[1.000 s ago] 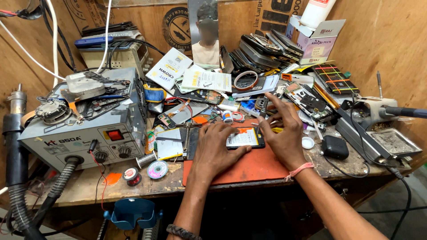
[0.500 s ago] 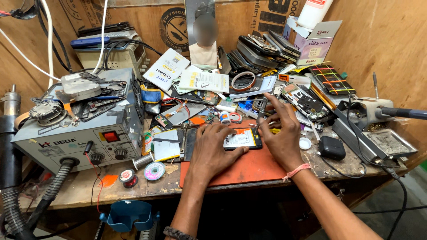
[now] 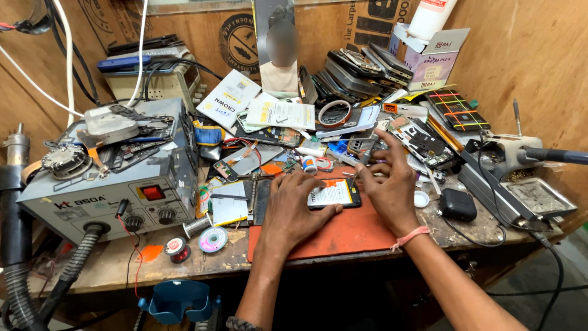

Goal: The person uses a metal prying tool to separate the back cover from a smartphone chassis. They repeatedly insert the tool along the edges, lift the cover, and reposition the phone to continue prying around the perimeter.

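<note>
While the left hand [image 3: 298,211] lies spread flat, pressing down on an opened phone [image 3: 334,193] on the orange mat [image 3: 343,236], the right hand [image 3: 386,190], just beside it, pinches a thin tool [image 3: 361,167] at the phone's upper edge.

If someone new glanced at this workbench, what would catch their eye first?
Probably the two hands at the centre: the left hand pressing down an opened phone on an orange mat, the right hand working at its top edge. Next, the grey box-shaped machine with a red switch on the left, and the heap of phone parts behind.
</note>
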